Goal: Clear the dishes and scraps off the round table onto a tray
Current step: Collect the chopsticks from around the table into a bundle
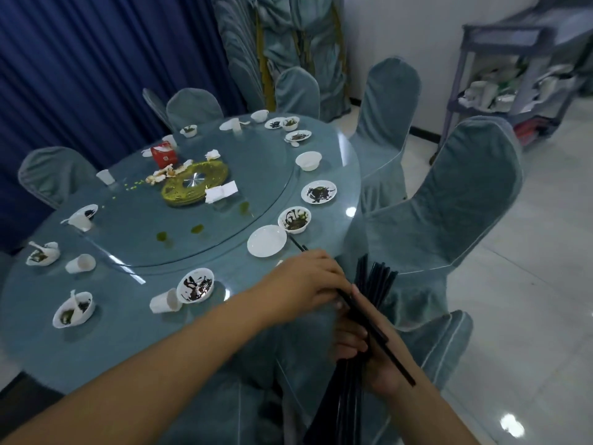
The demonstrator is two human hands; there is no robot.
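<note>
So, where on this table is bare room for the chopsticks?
Free: the near rim between the spoon bowl and the tipped cup; also the turntable glass left of the green spills. Crowded: the right rim, around the clean plate and smeared bowl.

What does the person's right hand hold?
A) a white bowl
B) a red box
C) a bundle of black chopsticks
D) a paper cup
C: the right hand grips a bundle of black chopsticks just off the edge of the round table.
</note>
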